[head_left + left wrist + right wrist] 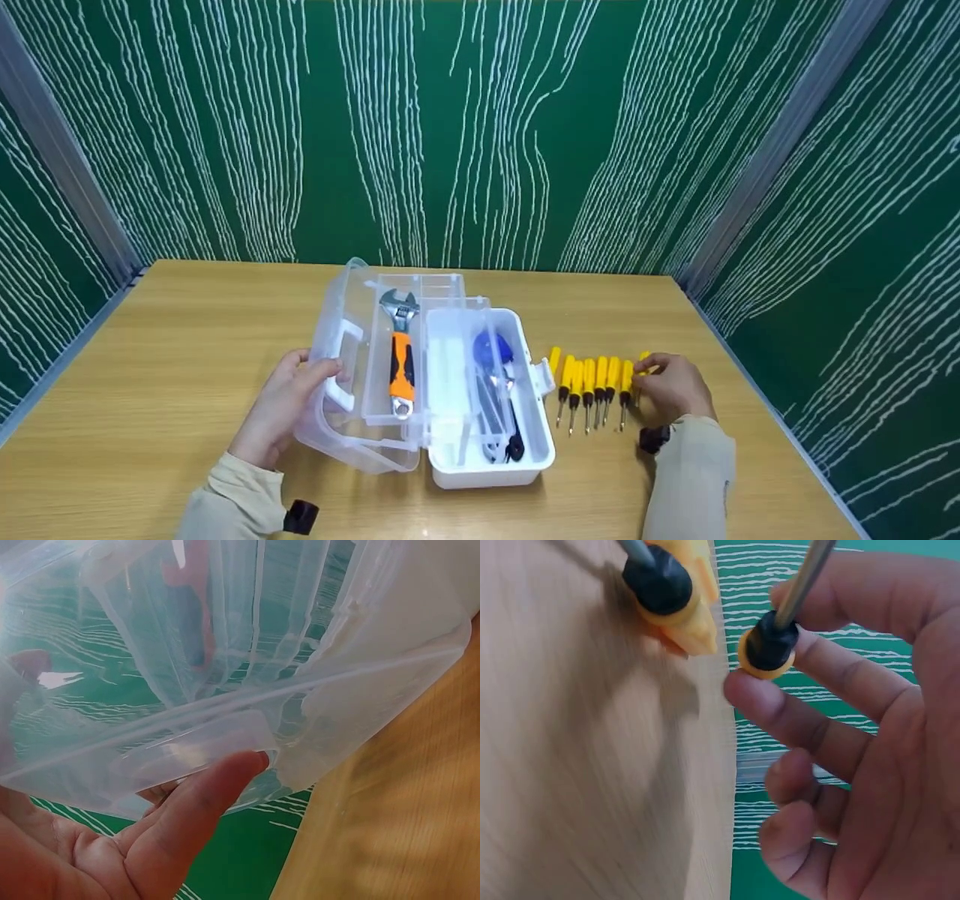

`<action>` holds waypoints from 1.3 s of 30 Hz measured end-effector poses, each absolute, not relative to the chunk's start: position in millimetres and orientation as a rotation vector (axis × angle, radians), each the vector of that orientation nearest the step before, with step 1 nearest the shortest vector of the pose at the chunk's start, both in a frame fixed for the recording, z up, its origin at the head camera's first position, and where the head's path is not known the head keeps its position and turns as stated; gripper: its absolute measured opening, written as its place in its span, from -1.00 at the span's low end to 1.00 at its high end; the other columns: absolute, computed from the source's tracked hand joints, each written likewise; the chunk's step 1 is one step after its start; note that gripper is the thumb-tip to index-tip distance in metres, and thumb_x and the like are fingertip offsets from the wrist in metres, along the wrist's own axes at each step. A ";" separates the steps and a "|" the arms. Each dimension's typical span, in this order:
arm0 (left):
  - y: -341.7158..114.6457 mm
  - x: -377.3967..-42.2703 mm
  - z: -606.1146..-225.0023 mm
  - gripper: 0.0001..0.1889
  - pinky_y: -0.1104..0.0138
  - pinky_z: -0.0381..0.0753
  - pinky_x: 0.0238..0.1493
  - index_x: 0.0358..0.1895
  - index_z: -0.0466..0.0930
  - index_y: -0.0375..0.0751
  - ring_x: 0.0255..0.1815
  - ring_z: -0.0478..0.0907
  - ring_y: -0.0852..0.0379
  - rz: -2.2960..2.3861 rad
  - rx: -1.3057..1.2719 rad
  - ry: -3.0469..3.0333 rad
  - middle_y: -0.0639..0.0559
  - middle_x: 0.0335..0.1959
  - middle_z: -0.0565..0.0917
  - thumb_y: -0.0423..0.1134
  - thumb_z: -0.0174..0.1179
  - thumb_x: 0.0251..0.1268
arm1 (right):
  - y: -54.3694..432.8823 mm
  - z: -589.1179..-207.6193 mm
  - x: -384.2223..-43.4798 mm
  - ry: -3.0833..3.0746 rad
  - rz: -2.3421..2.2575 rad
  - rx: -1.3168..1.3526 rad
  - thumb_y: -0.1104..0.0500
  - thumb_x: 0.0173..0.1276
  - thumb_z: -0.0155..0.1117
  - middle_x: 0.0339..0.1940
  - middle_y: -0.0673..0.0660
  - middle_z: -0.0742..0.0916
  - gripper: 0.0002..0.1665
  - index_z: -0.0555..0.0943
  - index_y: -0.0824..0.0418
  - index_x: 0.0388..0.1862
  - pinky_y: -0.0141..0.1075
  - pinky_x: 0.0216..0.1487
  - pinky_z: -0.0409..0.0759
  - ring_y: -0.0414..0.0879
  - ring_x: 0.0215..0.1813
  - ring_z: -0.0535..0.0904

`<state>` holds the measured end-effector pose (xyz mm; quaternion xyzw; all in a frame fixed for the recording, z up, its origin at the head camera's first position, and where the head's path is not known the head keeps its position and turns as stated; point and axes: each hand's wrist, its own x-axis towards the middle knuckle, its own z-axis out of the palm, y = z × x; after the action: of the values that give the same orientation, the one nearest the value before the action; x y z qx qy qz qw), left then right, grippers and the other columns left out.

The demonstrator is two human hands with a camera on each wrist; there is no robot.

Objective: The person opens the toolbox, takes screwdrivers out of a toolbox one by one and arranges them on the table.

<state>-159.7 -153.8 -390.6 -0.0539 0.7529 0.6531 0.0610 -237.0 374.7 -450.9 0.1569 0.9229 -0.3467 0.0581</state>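
A white toolbox (491, 480) stands with its clear lid (375, 454) tipped back to the left. My left hand (281, 401) grips that lid near its white handle (341, 364), the thumb lying on the clear plastic in the left wrist view. An adjustable wrench (402, 360) with an orange and black grip lies in the clear tray. Right of the box, my right hand (675, 386) pinches a yellow screwdriver (771, 645) between thumb and fingers, its shaft toward the wrist camera. Several more yellow screwdrivers (589, 379) lie in a row beside it.
Inside the box sit a blue object (491, 349) and some dark and grey tools (514, 442), partly behind the clear trays. The wooden table (187, 352) is bounded by green walls (480, 135) with white wavy lines at the back and sides.
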 end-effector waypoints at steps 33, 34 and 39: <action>-155.1 -156.7 -388.6 -0.35 0.20 0.49 0.00 0.34 0.09 -0.21 0.14 0.39 -0.09 1.915 -0.144 2.269 -0.21 0.22 0.35 0.10 0.01 0.36 | 372.2 -445.9 -230.2 2.486 -1.170 0.528 0.23 0.34 0.22 -0.18 0.22 0.60 -0.64 0.44 0.28 0.08 -0.28 -0.32 0.65 0.01 -0.34 0.56; -155.3 -156.5 -388.2 -0.36 0.20 0.48 0.00 0.34 0.10 -0.21 0.13 0.40 -0.09 1.920 -0.136 2.267 -0.21 0.20 0.36 0.11 -0.02 0.38 | 371.8 -444.0 -230.3 2.498 -1.147 0.532 0.18 0.38 0.20 -0.15 0.22 0.59 -0.64 0.44 0.26 0.10 -0.29 -0.32 0.63 0.02 -0.30 0.55; -154.6 -154.2 -385.8 -0.47 0.20 0.50 -0.09 0.30 0.16 -0.22 -0.02 0.46 -0.08 1.968 -0.090 2.234 -0.24 0.08 0.41 0.03 -0.14 0.43 | 368.1 -425.4 -226.5 2.634 -0.982 0.508 -0.02 0.46 0.07 0.00 0.29 0.54 -0.56 0.42 0.20 0.18 -0.25 -0.28 0.53 0.08 -0.16 0.49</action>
<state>-154.2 -154.6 -385.8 -0.0300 0.7475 0.6586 0.0813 -226.5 368.1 -425.4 0.1759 0.9128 -0.3402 0.1420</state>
